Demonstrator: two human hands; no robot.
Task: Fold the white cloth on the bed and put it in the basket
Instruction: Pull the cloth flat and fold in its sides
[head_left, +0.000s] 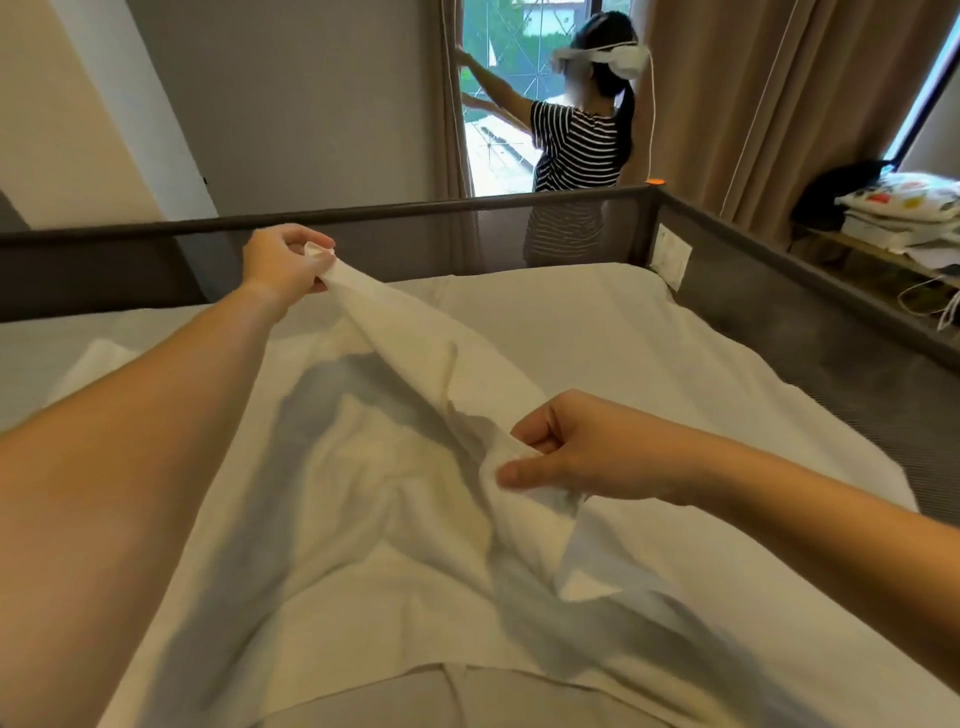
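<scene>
We are at the folding step, early on by our reading: the white cloth (395, 519) lies spread and rumpled over the lower and middle part of the frame, on the bed (649, 338), and one edge of it is lifted between our two hands. No neat fold shows yet. The basket is nowhere in view, so putting the cloth away is some way off.

Nearest to us, at right of centre, the right hand (566, 447) comes in from the lower right with the forearm nearly level. Its fingers are curled into a loose fist and the thumb presses a bunch of the cloth's edge against them, so it is clamped on the cloth.

Farther off, in the upper left of the middle, the left hand (283, 262) reaches out on a long, straight arm that enters from the lower left. It pinches a corner of the cloth between thumb and fingertips, held higher than the right hand, so the lifted edge runs taut in a slanting ridge from one hand to the other, casting a grey shadow on the cloth below.

The next move, as we judge it, calls for carrying this raised edge across to meet the opposite edge (keeping both grips firm, or the corner will slip), then smoothing the doubled cloth flat.

Beyond the bed stands a dark mesh bed rail (363, 213), and past it, at the top centre, another person in a striped shirt (576, 150) at the window curtains (753, 93).
</scene>
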